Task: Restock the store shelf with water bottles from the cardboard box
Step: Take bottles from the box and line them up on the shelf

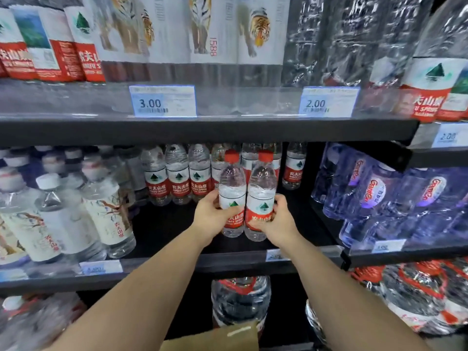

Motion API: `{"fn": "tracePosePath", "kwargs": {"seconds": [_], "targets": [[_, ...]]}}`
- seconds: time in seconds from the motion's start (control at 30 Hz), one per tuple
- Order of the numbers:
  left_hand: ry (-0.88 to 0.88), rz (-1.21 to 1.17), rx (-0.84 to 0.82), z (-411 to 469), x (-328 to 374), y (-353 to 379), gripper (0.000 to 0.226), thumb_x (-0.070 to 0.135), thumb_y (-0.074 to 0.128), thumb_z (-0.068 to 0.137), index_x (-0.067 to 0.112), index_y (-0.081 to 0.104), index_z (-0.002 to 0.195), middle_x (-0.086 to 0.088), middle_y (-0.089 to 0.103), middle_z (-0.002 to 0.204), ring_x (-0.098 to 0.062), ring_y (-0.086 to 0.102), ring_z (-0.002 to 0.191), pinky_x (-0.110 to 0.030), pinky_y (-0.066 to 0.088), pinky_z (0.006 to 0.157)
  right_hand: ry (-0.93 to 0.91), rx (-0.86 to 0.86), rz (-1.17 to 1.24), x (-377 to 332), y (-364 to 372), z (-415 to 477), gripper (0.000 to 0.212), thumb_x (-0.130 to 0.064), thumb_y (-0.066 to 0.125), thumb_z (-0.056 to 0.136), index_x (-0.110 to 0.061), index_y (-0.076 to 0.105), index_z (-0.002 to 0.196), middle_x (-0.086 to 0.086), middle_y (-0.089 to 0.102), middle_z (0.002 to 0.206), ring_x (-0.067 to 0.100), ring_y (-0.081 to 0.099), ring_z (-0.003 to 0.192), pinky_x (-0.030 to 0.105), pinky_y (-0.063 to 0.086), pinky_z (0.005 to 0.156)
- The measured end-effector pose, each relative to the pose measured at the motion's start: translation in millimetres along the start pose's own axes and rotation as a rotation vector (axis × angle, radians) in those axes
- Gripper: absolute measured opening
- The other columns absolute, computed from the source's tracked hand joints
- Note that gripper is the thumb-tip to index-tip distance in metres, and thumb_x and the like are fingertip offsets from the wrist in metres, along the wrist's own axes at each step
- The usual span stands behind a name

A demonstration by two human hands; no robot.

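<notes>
Two clear water bottles with red caps and red-and-white labels stand upright side by side over the middle shelf (177,264). My left hand (210,214) grips the left bottle (231,191) at its label. My right hand (277,219) grips the right bottle (262,188) the same way. Behind them, at the back of the shelf, a row of several matching red-label bottles (178,176) stands. A flap of the cardboard box (222,335) shows at the bottom edge, below my arms.
White-capped bottles with pale labels (60,214) fill the shelf's left side. Blue-tinted bottles (379,196) crowd the neighbouring shelf on the right. The upper shelf (202,127) carries price tags and wrapped packs. Large jugs (240,300) sit on the shelf below.
</notes>
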State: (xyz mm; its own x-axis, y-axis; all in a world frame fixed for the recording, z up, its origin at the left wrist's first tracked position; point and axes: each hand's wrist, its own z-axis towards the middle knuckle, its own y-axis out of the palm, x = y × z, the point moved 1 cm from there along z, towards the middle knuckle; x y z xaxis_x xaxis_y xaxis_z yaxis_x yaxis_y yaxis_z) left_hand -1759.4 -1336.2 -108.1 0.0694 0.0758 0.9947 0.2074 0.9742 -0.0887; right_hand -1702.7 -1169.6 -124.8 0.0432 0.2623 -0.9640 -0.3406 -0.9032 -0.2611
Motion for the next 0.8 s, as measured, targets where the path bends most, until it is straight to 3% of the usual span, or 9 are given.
{"fn": "tracePosePath", "kwargs": {"seconds": [0.1, 0.23, 0.43, 0.5, 0.63, 0.8], "targets": [[0.076, 0.121, -0.019, 20, -8, 4, 0.055, 0.022, 0.084, 0.074, 0.017, 0.06, 0.124, 0.009, 0.07, 0.109, -0.004, 0.065, 0.1, -0.02, 0.053, 0.083, -0.022, 0.021, -0.063, 10, -1, 19, 0.078, -0.012, 0.083, 0.073, -0.029, 0.033, 0.129, -0.012, 0.059, 0.112, 0.009, 0.06, 0.105, 0.03, 0.048, 0.09], [0.057, 0.158, 0.02, 44, -8, 15, 0.072, 0.024, 0.083, 0.076, 0.015, 0.041, 0.133, 0.005, 0.061, 0.112, -0.011, 0.06, 0.104, -0.025, 0.048, 0.086, -0.017, 0.038, -0.121, 13, -5, 47, 0.079, -0.014, 0.084, 0.073, -0.021, 0.032, 0.132, -0.007, 0.058, 0.114, 0.013, 0.058, 0.107, 0.029, 0.045, 0.088], [0.101, 0.241, 0.11, 73, -15, 31, 0.074, 0.039, 0.086, 0.069, 0.012, 0.052, 0.129, 0.006, 0.064, 0.111, -0.013, 0.061, 0.105, -0.035, 0.052, 0.094, -0.071, 0.106, -0.147, 18, -10, 78, 0.078, -0.01, 0.083, 0.074, -0.015, 0.034, 0.134, -0.006, 0.057, 0.114, 0.011, 0.056, 0.105, 0.027, 0.042, 0.087], [0.097, 0.256, 0.138, 79, -17, 36, 0.075, 0.044, 0.086, 0.066, 0.013, 0.055, 0.127, 0.003, 0.067, 0.111, -0.013, 0.064, 0.102, -0.034, 0.054, 0.089, -0.075, 0.112, -0.163, 21, -11, 85, 0.076, -0.01, 0.083, 0.074, -0.013, 0.034, 0.132, -0.005, 0.057, 0.116, 0.011, 0.055, 0.105, 0.027, 0.042, 0.088], [0.113, 0.29, 0.195, 84, -14, 41, 0.059, 0.031, 0.088, 0.067, 0.012, 0.057, 0.115, 0.002, 0.064, 0.098, -0.013, 0.062, 0.09, -0.024, 0.047, 0.075, -0.092, 0.137, -0.184, 24, -12, 97, 0.077, -0.009, 0.083, 0.073, -0.009, 0.033, 0.132, 0.002, 0.059, 0.121, 0.014, 0.056, 0.109, 0.026, 0.041, 0.089], [0.126, 0.405, 0.199, 94, -20, 39, 0.061, 0.024, 0.089, 0.066, 0.012, 0.053, 0.114, -0.006, 0.065, 0.109, -0.021, 0.063, 0.096, -0.028, 0.05, 0.079, -0.057, 0.161, -0.189, 24, -8, 113, 0.079, -0.011, 0.083, 0.073, -0.009, 0.032, 0.134, 0.007, 0.059, 0.128, 0.023, 0.057, 0.118, 0.032, 0.044, 0.097]]}}
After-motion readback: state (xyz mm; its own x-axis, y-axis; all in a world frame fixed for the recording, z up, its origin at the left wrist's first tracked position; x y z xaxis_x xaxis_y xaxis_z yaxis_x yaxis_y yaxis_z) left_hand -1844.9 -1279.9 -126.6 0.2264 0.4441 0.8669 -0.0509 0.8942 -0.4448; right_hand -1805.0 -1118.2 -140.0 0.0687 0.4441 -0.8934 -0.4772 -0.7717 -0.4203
